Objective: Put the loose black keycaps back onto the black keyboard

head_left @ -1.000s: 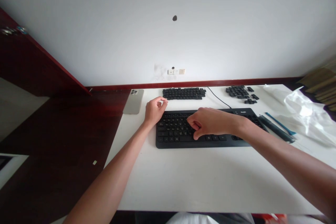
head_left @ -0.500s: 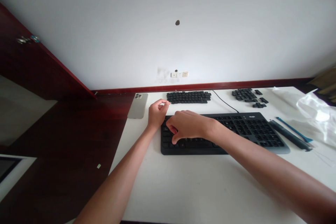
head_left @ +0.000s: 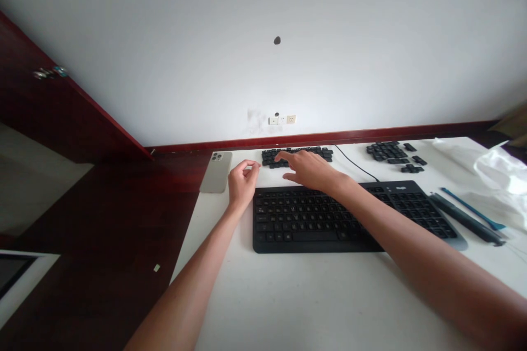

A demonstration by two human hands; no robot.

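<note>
A black keyboard [head_left: 313, 236] lies on the white table, with keycaps on its left part and open key sockets on its right part. Behind it, loose black keycaps [head_left: 269, 158] sit in close rows. Over these rows my right hand [head_left: 310, 169] reaches with index finger and thumb apart, its fingertips at the caps. My left hand [head_left: 242, 184] is by the keyboard's far left corner, thumb and fingertips pinched together; whatever they hold, if anything, is too small to make out. My right forearm covers part of the keyboard.
A phone [head_left: 216, 173] lies left of my left hand. Another keycap pile [head_left: 387, 152] is at the back right. Right of the keyboard are a dark rod-shaped tool [head_left: 465, 219], a blue tool [head_left: 471, 208] and white plastic wrap [head_left: 500, 167]. A cable [head_left: 356, 164] runs behind the keyboard.
My right hand has lifted from the keyboard's left keys and moved back to the loose keycap rows, its fingers spreading. The left hand stays pinched in nearly the same place. The view has shifted slightly.
</note>
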